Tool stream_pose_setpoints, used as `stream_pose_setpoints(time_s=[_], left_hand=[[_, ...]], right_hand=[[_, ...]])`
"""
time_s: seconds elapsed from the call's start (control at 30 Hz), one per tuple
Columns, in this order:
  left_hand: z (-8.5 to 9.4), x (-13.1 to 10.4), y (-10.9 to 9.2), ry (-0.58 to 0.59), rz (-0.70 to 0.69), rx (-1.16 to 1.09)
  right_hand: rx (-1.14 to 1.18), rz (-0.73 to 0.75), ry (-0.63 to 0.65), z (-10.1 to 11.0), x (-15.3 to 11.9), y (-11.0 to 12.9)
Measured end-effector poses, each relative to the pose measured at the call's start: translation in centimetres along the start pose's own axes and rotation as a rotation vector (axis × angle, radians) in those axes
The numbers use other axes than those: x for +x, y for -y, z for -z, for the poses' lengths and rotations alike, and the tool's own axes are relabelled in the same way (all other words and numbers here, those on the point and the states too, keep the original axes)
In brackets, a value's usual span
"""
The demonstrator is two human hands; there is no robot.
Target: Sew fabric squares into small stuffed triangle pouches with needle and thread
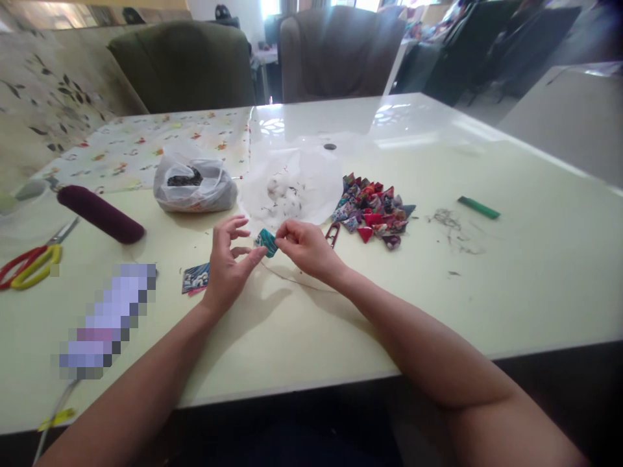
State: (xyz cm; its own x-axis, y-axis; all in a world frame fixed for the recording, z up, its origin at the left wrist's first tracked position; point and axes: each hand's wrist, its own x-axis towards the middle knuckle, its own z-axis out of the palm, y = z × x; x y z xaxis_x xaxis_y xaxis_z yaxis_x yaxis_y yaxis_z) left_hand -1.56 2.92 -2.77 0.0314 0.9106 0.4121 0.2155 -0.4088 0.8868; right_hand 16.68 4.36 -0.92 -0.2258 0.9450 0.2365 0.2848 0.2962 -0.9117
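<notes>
Between my hands is a small teal patterned fabric piece (267, 242), held above the table. My left hand (228, 263) pinches its left side with thumb and finger, the other fingers raised and apart. At its right edge my right hand (304, 245) is closed, fingertips pressed together; whether a needle is in them is too small to tell. A thin thread (296, 282) trails from the fabric toward my right wrist. Beside my left hand lie blue patterned fabric pieces (195, 277) with pink cloth under them. Dark red thread snips (332, 235) lie just behind my right hand.
Behind my hands, white stuffing (282, 194) rests on a thin white sheet (316, 165). Several small sewn fabric pouches (374, 207) are heaped to its right. Leftward are a plastic bag (195, 188), a purple thread roll (102, 214), scissors (36, 263) and a blurred-out object (111, 318).
</notes>
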Motion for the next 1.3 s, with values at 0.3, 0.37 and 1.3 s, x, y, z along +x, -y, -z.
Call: stream_pose_setpoints(time_s=[0.3,0.37,1.3], left_hand=[[-0.5,0.4,-0.3,0.074,0.518,-0.496],[-0.4,0.5,-0.5,0.013,0.569,-0.550],[-0.3,0.7,0.7,-0.035,0.462,-0.625]], right_hand=[[0.065,0.104,0.016,0.0,-0.3,0.2],[0.040,0.134,-0.038,0.1,-0.2,0.2],[-0.359,0.220,0.013,-0.4,-1.0,0.3]])
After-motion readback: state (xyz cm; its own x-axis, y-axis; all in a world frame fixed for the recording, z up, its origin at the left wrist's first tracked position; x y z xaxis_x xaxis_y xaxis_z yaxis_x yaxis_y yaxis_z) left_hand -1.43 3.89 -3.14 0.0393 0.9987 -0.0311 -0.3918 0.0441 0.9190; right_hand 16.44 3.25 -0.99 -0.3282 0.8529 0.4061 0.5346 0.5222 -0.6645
